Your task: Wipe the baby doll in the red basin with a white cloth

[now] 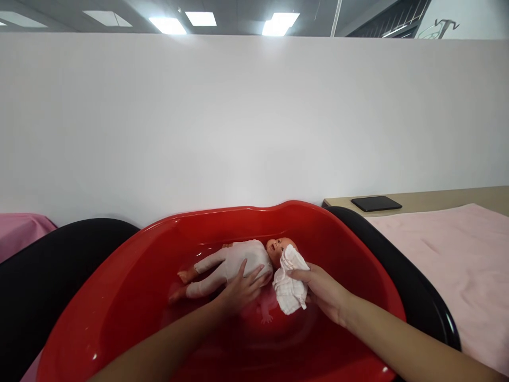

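Note:
A baby doll (246,257) in a white cloth suit lies on its back in a red tub (131,265), its head to the right and bare feet to the left. My left hand (242,289) rests on the doll's torso with fingers spread. Close to the doll's head, my right hand (320,289) grips a white washcloth (292,281) between thumb and fingers. The cloth hangs crumpled and covers part of the head. One doll hand shows in the water below the cloth.
Black rims (369,233) flank the tub on both sides. To the right, a pink sheet (445,265) covers a wooden surface (437,199) bearing a black tablet (376,203). Pink fabric (24,231) lies at the left. Behind the tub stands a white partition (238,116).

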A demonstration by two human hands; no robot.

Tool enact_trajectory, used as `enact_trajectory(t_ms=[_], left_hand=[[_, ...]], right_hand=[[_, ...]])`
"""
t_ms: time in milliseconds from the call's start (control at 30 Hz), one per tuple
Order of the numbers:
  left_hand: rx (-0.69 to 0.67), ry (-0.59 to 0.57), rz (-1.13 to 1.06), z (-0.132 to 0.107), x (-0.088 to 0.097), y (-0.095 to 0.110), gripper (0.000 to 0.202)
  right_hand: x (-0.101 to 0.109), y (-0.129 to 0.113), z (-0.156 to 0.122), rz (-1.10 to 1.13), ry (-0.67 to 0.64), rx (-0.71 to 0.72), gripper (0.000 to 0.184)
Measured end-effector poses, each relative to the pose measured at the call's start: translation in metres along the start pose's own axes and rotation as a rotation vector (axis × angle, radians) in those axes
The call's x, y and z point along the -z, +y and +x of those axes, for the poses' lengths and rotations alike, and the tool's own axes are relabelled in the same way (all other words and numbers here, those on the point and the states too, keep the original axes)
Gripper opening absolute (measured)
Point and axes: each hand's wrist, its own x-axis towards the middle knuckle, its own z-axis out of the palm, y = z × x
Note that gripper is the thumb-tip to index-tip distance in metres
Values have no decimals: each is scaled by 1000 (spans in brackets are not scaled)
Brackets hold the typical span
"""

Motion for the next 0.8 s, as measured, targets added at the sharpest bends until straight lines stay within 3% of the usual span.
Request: enact_trajectory(t_ms=[100, 200, 367, 600, 800], left_hand=[[48, 7, 34, 0, 8, -9, 75], [96, 6, 35, 1, 18, -20, 95], [155, 72, -115, 11, 36, -35, 57], [276, 51, -51, 25, 70, -39, 67], [380, 35, 80, 35, 73, -48, 73]], right_hand=[[0, 0, -1, -47, 15, -12, 34], [0, 1, -1, -93, 14, -29, 33], [-1, 5, 0, -106, 25, -74, 33], [-1, 4, 1, -232, 66, -152, 32], [8, 28, 38, -357, 52, -117, 32]])
